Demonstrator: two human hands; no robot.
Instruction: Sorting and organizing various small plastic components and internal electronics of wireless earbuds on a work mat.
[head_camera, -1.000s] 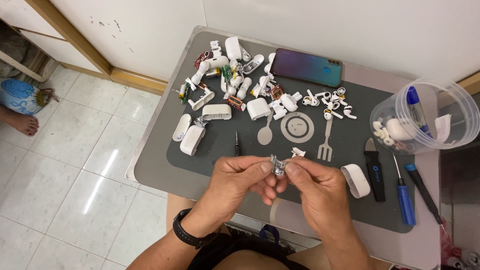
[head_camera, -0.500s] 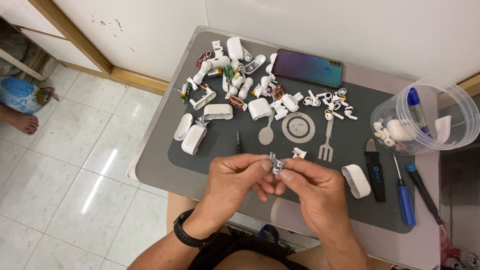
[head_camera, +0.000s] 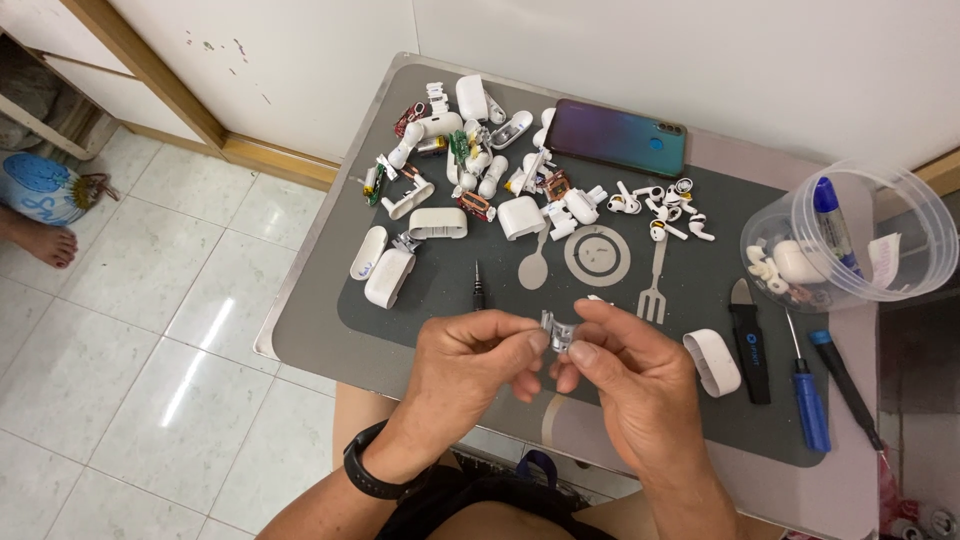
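Fingertips of the left hand (head_camera: 470, 365) and right hand (head_camera: 630, 375) pinch one small metal clip (head_camera: 556, 331) between them, raised above the near edge of the grey mat (head_camera: 440, 290), likely for a close look. Beyond it on the mat lie white earbud cases (head_camera: 437, 222); right of the mat stands a clear tub (head_camera: 850, 235).

We get bright, even, soft light here, no harsh shadows anywhere. A pale streak of glare sits on the floor tiles (head_camera: 190, 370) around 8 o'clock. The clear plastic tub (head_camera: 905, 215) at 3 o'clock catches highlights on its rim. Focus stays crisp across the dark mat (head_camera: 470, 275). Wide-angle stretch shows toward the corners, and the phone (head_camera: 615, 135) near 12 o'clock gives off a faint sheen.
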